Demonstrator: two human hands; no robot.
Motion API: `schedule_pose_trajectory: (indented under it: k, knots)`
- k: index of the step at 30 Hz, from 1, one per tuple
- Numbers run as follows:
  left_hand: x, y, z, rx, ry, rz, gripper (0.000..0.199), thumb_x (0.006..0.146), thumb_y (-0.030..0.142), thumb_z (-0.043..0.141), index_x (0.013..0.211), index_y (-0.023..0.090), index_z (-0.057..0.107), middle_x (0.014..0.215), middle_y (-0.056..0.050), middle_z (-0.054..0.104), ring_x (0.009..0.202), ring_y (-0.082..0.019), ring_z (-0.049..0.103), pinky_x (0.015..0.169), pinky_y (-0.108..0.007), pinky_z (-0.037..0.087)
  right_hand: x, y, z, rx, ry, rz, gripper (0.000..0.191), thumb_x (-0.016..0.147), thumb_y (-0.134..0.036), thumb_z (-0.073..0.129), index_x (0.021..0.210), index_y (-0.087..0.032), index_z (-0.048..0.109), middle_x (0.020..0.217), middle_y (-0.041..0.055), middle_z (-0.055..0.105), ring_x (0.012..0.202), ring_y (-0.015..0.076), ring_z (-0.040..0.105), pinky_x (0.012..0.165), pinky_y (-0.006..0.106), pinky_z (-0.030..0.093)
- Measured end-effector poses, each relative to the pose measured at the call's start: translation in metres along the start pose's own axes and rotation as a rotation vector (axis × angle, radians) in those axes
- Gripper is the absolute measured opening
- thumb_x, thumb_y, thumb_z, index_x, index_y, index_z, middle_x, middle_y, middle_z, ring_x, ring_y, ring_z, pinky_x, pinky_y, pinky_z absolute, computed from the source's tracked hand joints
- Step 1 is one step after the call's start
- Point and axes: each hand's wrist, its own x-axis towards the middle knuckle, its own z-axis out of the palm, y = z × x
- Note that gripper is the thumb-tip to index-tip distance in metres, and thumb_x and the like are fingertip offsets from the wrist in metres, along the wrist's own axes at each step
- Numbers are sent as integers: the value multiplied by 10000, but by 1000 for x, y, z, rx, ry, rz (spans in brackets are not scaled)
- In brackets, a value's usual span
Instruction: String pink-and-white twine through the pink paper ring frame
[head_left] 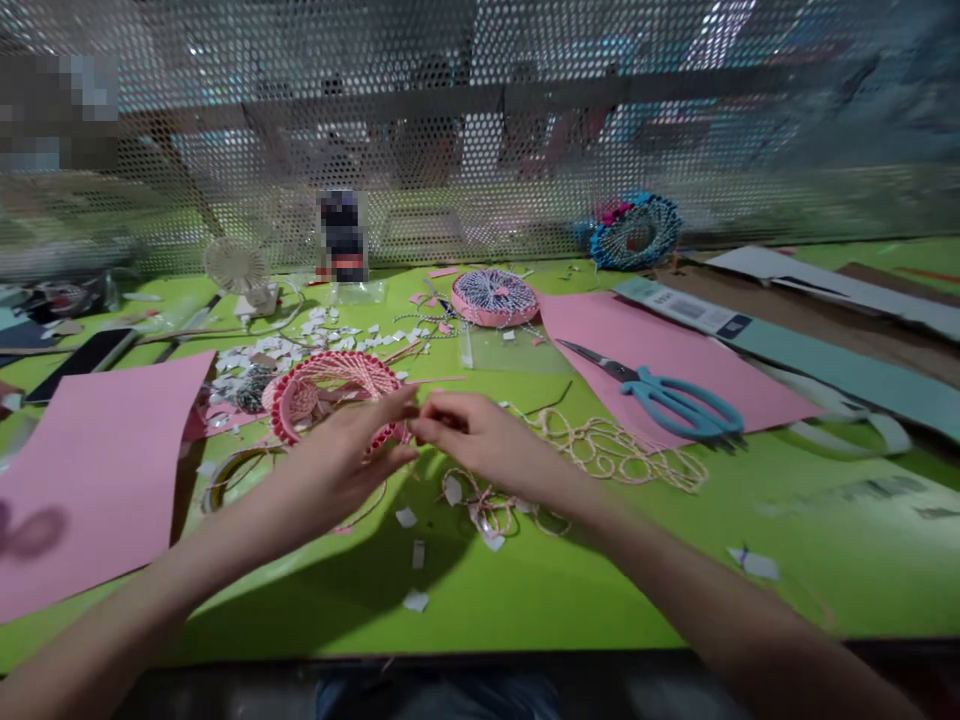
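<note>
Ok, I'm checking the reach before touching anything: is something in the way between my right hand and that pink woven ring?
Only your left hand: it lies across the near edge of the pink woven ring, between the ring and your right hand. No other object shows in that small gap.

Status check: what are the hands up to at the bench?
Left hand, right hand: fingertips together at pink paper ring. Loose cream cord nearby.

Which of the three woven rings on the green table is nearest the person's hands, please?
The red-and-pink ring at the left hand; the pink one and blue one lie farther back.
</note>
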Motion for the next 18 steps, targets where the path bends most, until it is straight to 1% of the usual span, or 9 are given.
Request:
schedule_pose_trajectory:
  k: [2,5,7,9,11,13,15,17,18]
  knots:
    - [10,6,10,88,16,27,358,808,230,335,1125,99,436,869,-112,620,765,-186,575,637,-291,453,6,1,6,43,23,-40,162,788,-286,423,702,-165,487,660,-7,500,576,88,425,525,234,311]
    - [3,-13,3,139,16,-67,297,820,213,291,995,130,516,714,-54,620,607,-153,559,555,-260,428,4,14,-19,-1,35,25,180,771,-318,461,687,-163,496,594,-25,456,518,79,384,485,230,276]
    - [-11,-39,-14,133,87,-188,283,832,258,285,932,148,527,714,-29,621,603,-139,557,571,-250,426,-3,26,-46,-17,55,81,179,755,-329,491,682,-167,508,535,-45,401,468,73,333,452,231,232]
    - [-24,-64,-33,160,146,-303,290,836,308,287,908,152,521,765,-24,624,697,-154,567,647,-266,431,-10,34,-70,16,181,132,177,760,-319,484,660,-173,494,494,-57,357,438,71,298,442,237,213]
    - [-30,-76,-46,164,154,-341,320,818,363,315,969,162,512,877,-28,626,823,-188,562,733,-298,423,-14,33,-79,8,283,163,173,769,-297,470,647,-176,486,477,-61,343,427,71,291,442,242,211]
    - [-26,-68,-49,118,134,-301,372,797,402,335,1049,186,502,1030,-37,588,940,-214,529,792,-317,409,-13,23,-71,-55,247,143,167,763,-293,480,651,-171,502,486,-55,366,431,70,306,443,240,216]
    - [-14,-42,-41,9,87,-179,422,796,416,346,1139,194,449,1154,-60,514,1025,-217,478,815,-319,404,-8,6,-51,-99,114,79,177,753,-316,493,673,-163,528,520,-45,414,445,66,330,445,234,227]
    - [1,-10,-27,-56,15,-48,447,802,385,371,1207,198,366,1148,-84,510,998,-196,490,788,-301,417,-2,-11,-30,-60,15,-9,193,770,-328,465,702,-161,533,571,-38,451,470,62,354,453,226,240]
    - [7,3,-20,-68,-36,-13,449,805,350,370,1221,183,336,1053,-88,563,904,-179,533,722,-282,437,0,-17,-23,-25,-12,-49,195,779,-324,451,708,-160,529,578,-40,451,476,59,356,455,222,243]
